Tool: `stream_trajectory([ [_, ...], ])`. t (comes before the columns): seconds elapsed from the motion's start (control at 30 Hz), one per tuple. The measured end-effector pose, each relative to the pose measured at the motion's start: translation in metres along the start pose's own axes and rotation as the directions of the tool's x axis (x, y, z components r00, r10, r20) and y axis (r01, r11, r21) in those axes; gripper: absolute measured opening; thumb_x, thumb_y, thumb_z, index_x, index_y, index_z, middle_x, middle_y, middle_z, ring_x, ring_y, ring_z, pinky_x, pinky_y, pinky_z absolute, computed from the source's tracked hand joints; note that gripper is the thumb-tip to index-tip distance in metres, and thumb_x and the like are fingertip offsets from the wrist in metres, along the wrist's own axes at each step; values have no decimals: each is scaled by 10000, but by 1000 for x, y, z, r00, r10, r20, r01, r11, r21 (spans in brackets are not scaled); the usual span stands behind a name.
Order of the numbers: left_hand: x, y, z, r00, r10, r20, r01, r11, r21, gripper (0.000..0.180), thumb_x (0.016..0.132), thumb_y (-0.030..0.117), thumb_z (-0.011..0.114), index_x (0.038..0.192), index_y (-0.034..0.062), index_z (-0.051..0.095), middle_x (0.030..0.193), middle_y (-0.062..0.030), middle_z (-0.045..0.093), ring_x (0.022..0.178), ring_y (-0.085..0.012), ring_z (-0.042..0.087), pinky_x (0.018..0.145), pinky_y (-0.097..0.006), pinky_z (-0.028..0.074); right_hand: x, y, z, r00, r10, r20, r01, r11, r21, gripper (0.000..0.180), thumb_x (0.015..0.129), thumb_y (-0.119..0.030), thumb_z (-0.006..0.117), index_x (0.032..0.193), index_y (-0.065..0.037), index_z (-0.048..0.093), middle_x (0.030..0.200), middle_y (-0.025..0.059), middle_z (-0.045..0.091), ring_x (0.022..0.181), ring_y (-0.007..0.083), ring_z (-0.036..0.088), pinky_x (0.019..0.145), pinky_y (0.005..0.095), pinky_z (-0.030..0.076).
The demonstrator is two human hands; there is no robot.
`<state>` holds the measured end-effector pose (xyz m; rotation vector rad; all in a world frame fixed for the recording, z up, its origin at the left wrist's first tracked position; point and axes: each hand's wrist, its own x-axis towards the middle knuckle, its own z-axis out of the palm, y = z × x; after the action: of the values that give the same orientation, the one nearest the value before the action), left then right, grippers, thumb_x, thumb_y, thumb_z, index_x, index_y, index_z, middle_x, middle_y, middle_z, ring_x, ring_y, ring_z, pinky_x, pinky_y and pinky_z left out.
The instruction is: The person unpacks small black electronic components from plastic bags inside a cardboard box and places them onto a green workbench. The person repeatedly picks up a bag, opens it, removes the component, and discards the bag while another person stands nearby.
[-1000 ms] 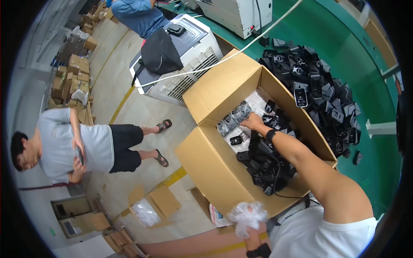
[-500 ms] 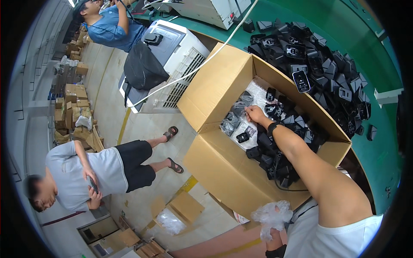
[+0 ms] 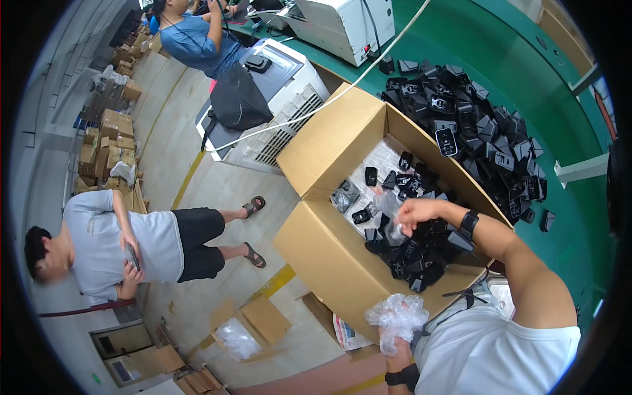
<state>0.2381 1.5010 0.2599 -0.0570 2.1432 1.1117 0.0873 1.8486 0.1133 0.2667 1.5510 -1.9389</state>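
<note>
A large open cardboard box [image 3: 349, 263] holds many small black plastic housings [image 3: 421, 253] and some clear plastic bags [image 3: 345, 195] on a sheet of bubble wrap [image 3: 386, 158]. My right hand [image 3: 419, 214] is inside it, above the housings, fingers closed on a crumpled clear plastic bag [image 3: 392, 210]. By the box's near side, my left hand [image 3: 397, 337] grips a bunch of clear plastic bags [image 3: 398, 313], which covers most of its fingers. Single housings, one of them upright [image 3: 371, 176], lie on the wrap near the bags.
A heap of similar black housings [image 3: 474, 118] covers part of the green table [image 3: 559, 243] beyond the box. A white cable [image 3: 368, 69] crosses above a wheeled white air cooler [image 3: 289, 125]. Two people stand at left and far left. A smaller carton [image 3: 263, 322] with plastic sits on the floor.
My right hand has drawn back toward the right from the bags in the box, bringing a clear plastic bag along. My left hand still grips its bunch. The view has shifted slightly.
</note>
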Motion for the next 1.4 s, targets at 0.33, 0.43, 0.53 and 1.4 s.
stream_trajectory([
  [0.33, -7, -2, 5, 999, -49, -14, 49, 999, -9, 517, 863, 165, 537, 1319, 5, 353, 1263, -163, 492, 1153, -296, 477, 980, -360, 366, 168, 43, -11, 770, -142, -622, -40, 962, -269, 275, 811, -256, 631, 853, 12, 675, 845, 131, 669, 786, 235, 647, 709, 336, 508],
  [0.43, -7, 1, -3, 999, -41, 0, 41, 999, 32, 514, 861, 165, 539, 1315, 6, 359, 1257, -160, 498, 1148, -294, 481, 978, -359, 368, 217, 67, -11, 644, -325, -693, -336, 694, -637, 208, 756, -188, 604, 800, -2, 686, 830, 171, 665, 749, 321, 646, 671, 393, 513],
  [0.53, -11, -4, -7, 998, -60, -22, 60, 998, 35, 511, 859, 165, 542, 1311, 7, 365, 1251, -158, 504, 1143, -291, 485, 976, -358, 370, 232, 58, 10, 592, -322, -739, -425, 654, -626, 175, 740, -130, 559, 772, -19, 691, 820, 185, 665, 745, 346, 652, 674, 427, 516],
  [1.4, -3, 8, -11, 998, 20, -52, -22, 999, -26, 519, 841, 169, 558, 1297, -4, 381, 1196, -159, 537, 1104, -289, 517, 941, -354, 397, 224, 16, 18, 643, -266, -718, -89, 905, -416, 311, 593, -234, 643, 685, 63, 642, 649, 261, 599, 698, 357, 651, 661, 409, 523],
])
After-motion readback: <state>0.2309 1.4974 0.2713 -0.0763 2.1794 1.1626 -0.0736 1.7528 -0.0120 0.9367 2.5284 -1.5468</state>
